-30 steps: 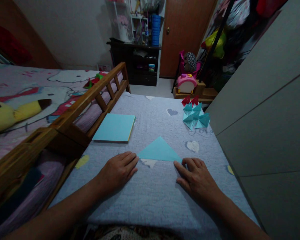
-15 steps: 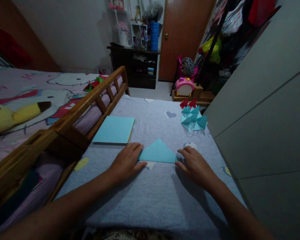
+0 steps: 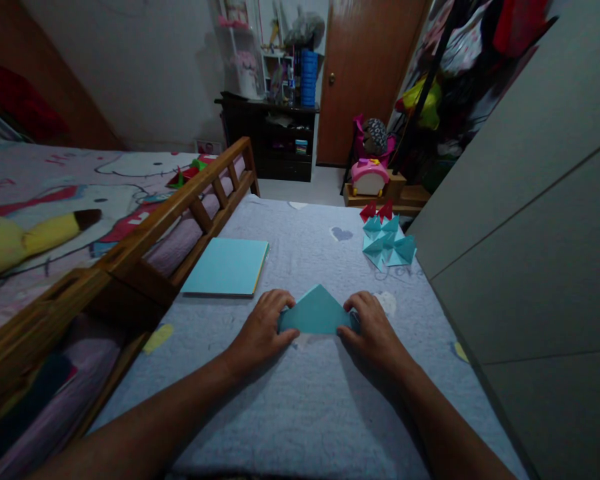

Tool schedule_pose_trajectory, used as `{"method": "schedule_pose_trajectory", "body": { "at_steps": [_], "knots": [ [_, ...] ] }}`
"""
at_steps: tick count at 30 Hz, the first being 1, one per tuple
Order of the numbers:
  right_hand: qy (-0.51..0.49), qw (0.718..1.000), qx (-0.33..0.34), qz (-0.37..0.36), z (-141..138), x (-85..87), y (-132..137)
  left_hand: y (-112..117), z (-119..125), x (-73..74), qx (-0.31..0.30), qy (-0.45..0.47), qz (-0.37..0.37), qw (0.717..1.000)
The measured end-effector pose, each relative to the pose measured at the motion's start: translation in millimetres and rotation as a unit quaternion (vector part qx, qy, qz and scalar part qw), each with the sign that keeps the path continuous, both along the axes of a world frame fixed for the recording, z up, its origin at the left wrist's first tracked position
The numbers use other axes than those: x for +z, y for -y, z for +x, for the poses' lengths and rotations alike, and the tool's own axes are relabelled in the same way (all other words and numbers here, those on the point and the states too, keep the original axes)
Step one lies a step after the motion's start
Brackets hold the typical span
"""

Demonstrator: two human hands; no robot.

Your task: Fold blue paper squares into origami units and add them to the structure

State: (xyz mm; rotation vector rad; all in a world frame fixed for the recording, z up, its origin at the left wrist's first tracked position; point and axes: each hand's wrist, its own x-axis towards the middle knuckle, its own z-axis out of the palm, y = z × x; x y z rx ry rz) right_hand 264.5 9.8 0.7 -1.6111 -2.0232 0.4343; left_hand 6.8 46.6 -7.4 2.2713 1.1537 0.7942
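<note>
A folded sheet of light blue origami paper (image 3: pixel 318 313), peaked at the top with a straight lower edge, is between my two hands over the bed. My left hand (image 3: pixel 267 323) grips its left end, thumb at the lower edge and fingers behind. At the right end, my right hand (image 3: pixel 373 328) pinches the paper in the same way. A stack of square blue paper (image 3: pixel 227 267) lies to the left, beyond my left hand. Several folded blue paper shapes (image 3: pixel 386 241) stand at the far right, with red folded paper pieces (image 3: pixel 377 211) behind them.
A wooden rail (image 3: pixel 180 217) runs along the left side, with another bed and a yellow plush toy (image 3: pixel 35 237) past it. A grey cabinet (image 3: pixel 540 233) borders the right. Beyond the bed are a dark shelf (image 3: pixel 267 140) and a pink toy case (image 3: pixel 370 178).
My right hand has closed on the paper's right end. Both hands now grip the paper, which looks slightly raised and tilted. The view has shifted slightly.
</note>
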Motion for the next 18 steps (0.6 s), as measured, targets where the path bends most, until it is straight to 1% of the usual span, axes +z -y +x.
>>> {"method": "schedule_pose_trajectory", "body": {
  "at_steps": [4,7,10,12,15,18],
  "knots": [
    [-0.059,0.997,0.037,0.019,2.4,1.7,0.4,-0.4,2.0,2.4,-0.016,0.037,0.029,0.999],
    [-0.078,0.993,0.072,0.053,4.0,1.8,1.3,-1.9,1.7,5.7,-0.032,0.059,0.06,0.996],
    [-0.059,0.989,0.097,0.091,6.1,-0.6,0.7,-3.1,0.5,8.3,-0.05,0.069,0.099,0.991],
    [-0.043,0.988,0.107,0.103,7.3,-2.1,-0.3,-4.0,-0.3,8.3,-0.059,0.071,0.117,0.989],
    [-0.024,0.986,0.105,0.128,6.5,-1.5,0.0,-5.6,-0.8,6.3,-0.067,0.07,0.15,0.984],
    [0.001,0.98,0.096,0.174,1.8,1.8,3.6,-5.5,0.1,5.2,-0.052,0.039,0.211,0.975]
  ]
}}
